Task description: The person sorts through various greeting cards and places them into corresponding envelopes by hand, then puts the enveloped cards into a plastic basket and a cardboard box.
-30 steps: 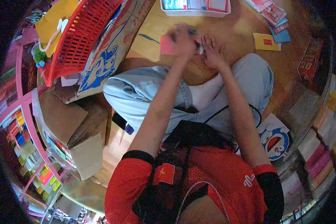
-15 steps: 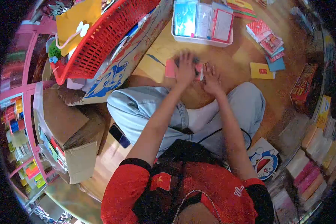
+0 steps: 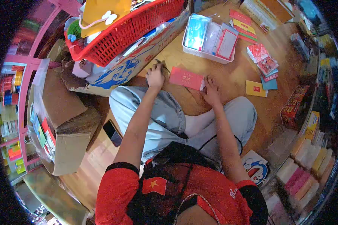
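Observation:
A red envelope (image 3: 186,78) with faint gold print lies flat on the wooden floor in front of my crossed legs. At its right end is my right hand (image 3: 211,92), with fingertips and thumb on that edge and a small white piece beside the thumb. My left hand (image 3: 156,77) is left of the envelope, near the printed carton. Its bent fingers are closed around a thin dark object (image 3: 160,62), whose shape is partly hidden by them.
A red basket (image 3: 120,43) sits at the upper left by the printed carton (image 3: 120,73). A white tray (image 3: 208,56) holds plastic packets. Red and yellow envelopes (image 3: 256,88) lie to the right. An open box (image 3: 73,150) and a phone (image 3: 112,134) are at my left.
My left hand has moved left from the red envelope to the dark object, uncovering the envelope. My right hand remains at the envelope's right end. The camera view has shifted and tilted.

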Demonstrator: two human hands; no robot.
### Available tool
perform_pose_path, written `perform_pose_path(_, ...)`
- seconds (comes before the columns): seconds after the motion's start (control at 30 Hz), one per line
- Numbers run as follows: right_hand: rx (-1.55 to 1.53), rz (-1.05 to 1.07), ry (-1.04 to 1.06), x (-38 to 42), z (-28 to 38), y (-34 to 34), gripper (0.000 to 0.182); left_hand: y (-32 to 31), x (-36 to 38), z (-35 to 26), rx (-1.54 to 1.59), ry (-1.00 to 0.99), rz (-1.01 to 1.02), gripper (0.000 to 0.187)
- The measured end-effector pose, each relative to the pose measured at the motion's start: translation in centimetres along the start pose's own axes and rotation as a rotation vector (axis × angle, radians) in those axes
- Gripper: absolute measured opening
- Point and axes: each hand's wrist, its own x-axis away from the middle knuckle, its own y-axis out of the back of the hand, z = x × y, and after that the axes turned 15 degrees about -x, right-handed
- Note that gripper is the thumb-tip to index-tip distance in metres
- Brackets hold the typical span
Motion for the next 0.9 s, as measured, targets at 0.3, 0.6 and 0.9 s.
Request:
perform_pose_path(0.3, -0.364, -0.295, -0.281, 0.8, 3.3, -1.1, 0.056, 1.1, 1.1, -3.4, 0.038, -0.476, -0.03, 0.07)
perform_pose_path(0.6, -0.819, -0.355, -0.15, -0.3, 0.2, -2.9, 0.04, 1.5, 1.0, -2.5, 0.157, -0.357, 0.253, 0.052)
perform_pose_path(0.9, -0.63, -0.475, 0.053, -1.7, 1.8, 8.9, 0.023, 2.3, 1.8, -2.5, 0.771, -0.33, 0.143, 0.037)
